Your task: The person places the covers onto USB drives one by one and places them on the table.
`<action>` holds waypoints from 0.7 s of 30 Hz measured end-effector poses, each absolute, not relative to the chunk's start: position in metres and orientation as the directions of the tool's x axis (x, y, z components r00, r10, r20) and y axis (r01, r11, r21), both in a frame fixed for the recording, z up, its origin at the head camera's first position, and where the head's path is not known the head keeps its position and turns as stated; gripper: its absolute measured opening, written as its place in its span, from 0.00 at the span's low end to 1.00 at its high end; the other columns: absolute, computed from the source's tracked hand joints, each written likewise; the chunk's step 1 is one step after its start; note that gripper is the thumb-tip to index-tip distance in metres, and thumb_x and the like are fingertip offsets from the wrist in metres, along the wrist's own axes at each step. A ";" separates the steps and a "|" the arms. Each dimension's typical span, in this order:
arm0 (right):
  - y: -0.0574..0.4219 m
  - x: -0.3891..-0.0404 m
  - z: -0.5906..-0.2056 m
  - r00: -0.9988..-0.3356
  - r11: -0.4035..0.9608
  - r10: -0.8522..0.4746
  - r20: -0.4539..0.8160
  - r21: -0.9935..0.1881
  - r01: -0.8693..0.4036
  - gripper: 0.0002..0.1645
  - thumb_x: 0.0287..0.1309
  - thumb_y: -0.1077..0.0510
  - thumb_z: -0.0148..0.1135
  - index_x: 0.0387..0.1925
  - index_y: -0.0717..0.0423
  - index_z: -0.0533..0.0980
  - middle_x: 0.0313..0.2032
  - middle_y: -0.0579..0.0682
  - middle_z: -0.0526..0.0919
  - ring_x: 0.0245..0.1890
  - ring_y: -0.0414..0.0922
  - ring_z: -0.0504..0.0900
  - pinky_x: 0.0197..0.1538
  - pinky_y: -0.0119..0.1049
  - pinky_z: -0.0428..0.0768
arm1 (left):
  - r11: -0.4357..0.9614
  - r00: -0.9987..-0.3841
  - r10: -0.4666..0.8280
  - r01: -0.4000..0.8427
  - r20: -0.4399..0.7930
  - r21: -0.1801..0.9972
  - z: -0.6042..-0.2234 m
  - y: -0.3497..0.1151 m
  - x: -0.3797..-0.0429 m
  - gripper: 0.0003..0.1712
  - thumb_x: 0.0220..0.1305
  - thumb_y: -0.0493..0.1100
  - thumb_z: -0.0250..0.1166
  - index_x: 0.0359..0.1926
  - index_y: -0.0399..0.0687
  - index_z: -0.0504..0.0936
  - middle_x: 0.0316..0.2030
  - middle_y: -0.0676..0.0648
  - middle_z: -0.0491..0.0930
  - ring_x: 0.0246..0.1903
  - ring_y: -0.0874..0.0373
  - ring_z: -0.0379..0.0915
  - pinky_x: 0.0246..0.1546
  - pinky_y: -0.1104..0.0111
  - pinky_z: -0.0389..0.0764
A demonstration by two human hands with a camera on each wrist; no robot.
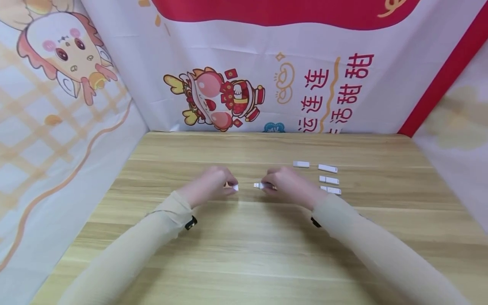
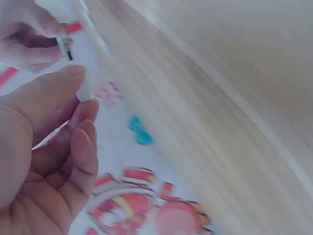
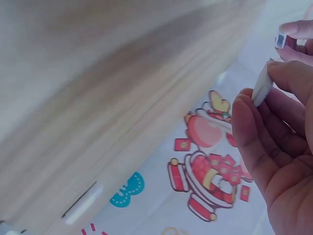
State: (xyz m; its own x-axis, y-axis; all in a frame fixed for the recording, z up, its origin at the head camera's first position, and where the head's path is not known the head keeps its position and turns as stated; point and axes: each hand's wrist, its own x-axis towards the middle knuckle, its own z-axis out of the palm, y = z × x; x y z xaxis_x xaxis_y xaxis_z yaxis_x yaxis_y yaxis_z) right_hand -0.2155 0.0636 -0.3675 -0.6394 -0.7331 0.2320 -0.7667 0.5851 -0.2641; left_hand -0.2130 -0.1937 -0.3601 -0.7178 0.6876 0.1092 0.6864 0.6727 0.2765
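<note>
Between thumb and fingers my right hand (image 1: 287, 183) pinches a white USB stick (image 3: 263, 87), its bare metal plug pointing left in the head view. Facing it across a small gap, my left hand (image 1: 211, 183) pinches a small white cap (image 2: 84, 89) by its sides. The cap's hollow opening shows in the right wrist view, turned toward the stick. Both hands are held over the middle of the wooden table (image 1: 228, 254), and the cap and plug are apart, roughly in line.
To the right of my right hand lie several white USB sticks, one USB stick (image 1: 301, 164) a little left of the USB stick (image 1: 328, 168) that tops a short column. A printed cloth (image 1: 228, 46) rises along the table's back edge.
</note>
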 end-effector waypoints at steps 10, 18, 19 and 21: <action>0.102 -0.157 -0.367 -0.515 0.464 -0.744 0.425 -0.225 -0.857 0.06 0.56 0.61 0.73 0.36 0.58 0.85 0.31 0.44 0.82 0.30 0.35 0.80 0.35 0.27 0.81 | 0.593 -0.635 0.738 0.772 0.229 0.228 -0.339 -0.176 -0.147 0.11 0.58 0.42 0.75 0.39 0.41 0.89 0.33 0.50 0.83 0.32 0.60 0.78 0.35 0.74 0.81; 0.125 -0.126 -0.370 -0.437 0.410 -0.730 0.526 -0.176 -0.895 0.09 0.51 0.63 0.75 0.36 0.58 0.84 0.33 0.44 0.81 0.32 0.37 0.81 0.36 0.26 0.81 | 0.493 -0.527 0.805 0.849 0.271 0.189 -0.331 -0.154 -0.118 0.10 0.60 0.41 0.73 0.40 0.41 0.88 0.35 0.49 0.83 0.35 0.60 0.78 0.39 0.76 0.80; 0.128 -0.123 -0.370 -0.428 0.408 -0.725 0.539 -0.166 -0.898 0.10 0.51 0.63 0.75 0.37 0.58 0.84 0.33 0.45 0.81 0.32 0.37 0.81 0.36 0.27 0.82 | 0.483 -0.514 0.812 0.858 0.276 0.175 -0.330 -0.151 -0.115 0.10 0.60 0.41 0.73 0.40 0.41 0.88 0.35 0.50 0.83 0.35 0.60 0.78 0.40 0.76 0.80; 0.131 -0.117 -0.371 -0.419 0.409 -0.716 0.558 -0.151 -0.900 0.09 0.54 0.61 0.74 0.37 0.58 0.84 0.33 0.45 0.82 0.32 0.39 0.81 0.37 0.28 0.82 | 0.468 -0.492 0.822 0.870 0.287 0.152 -0.331 -0.147 -0.110 0.09 0.60 0.41 0.73 0.40 0.42 0.88 0.35 0.50 0.83 0.36 0.60 0.77 0.39 0.77 0.79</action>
State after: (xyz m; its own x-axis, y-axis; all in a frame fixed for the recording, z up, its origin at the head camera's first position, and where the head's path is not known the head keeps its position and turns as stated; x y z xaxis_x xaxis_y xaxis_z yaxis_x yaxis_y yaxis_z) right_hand -0.1169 0.1314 -0.3707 -0.4187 -0.7162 0.5584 -0.9001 0.4087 -0.1508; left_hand -0.1104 -0.1471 -0.3312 -0.4923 0.8217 0.2873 0.8704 0.4682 0.1522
